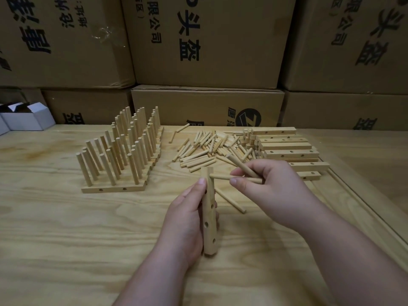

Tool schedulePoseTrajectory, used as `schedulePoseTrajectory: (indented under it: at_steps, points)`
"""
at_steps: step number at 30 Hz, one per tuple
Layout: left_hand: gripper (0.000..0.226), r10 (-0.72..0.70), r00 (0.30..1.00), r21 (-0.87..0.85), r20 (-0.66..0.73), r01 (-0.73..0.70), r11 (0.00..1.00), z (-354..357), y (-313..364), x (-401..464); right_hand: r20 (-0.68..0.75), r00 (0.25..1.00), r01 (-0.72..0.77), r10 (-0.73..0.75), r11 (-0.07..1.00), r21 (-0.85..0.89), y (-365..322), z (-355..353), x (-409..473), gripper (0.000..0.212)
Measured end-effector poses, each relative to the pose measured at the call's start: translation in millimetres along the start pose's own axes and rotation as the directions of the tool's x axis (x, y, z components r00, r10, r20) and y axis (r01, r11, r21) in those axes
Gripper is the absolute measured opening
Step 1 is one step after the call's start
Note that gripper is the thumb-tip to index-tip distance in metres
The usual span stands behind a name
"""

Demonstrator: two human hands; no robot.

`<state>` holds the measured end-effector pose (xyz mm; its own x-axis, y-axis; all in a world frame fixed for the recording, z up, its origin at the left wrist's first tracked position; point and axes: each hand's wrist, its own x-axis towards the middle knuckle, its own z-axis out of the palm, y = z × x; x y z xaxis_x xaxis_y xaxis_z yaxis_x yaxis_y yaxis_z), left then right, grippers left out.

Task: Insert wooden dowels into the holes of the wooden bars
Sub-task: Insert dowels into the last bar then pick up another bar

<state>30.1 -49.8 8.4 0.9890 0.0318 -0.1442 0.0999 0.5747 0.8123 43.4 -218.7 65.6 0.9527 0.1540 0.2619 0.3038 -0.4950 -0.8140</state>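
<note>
Near the front edge of the bench (66,250), your left hand (187,217) grips the bar (208,219) upright; your right hand (271,184) pinches a dowel (220,177) lying sideways, tip touching the bar's top hole.

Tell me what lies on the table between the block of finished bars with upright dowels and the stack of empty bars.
The head view shows a loose pile of dowels lying between the finished bars and the stack of empty bars.
</note>
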Motion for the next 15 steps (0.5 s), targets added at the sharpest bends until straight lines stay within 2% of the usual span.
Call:
schedulePoseTrajectory:
  at_steps: [5, 10, 15]
  points:
    - [0.019, 0.029, 0.994, 0.095, 0.103, -0.038, 0.995, -0.5, 0.1, -4.7, 0.015, 0.999, -0.041, 0.042, 0.998, -0.050, -0.9, -5.8, 1.5, 0.003]
    - [0.028, 0.018, 0.994, 0.129, 0.111, -0.033, 0.991, -1.3, -1.6, -6.4, -0.017, 0.996, -0.084, 0.083, 0.992, -0.089, -2.9, -6.1, 1.0, 0.005]
    - [0.041, 0.036, 0.996, 0.129, 0.083, -0.047, 0.991, 0.3, -2.1, -6.3, -0.046, 0.992, -0.120, 0.121, 0.993, 0.020, -0.9, -2.0, 1.4, 0.009]
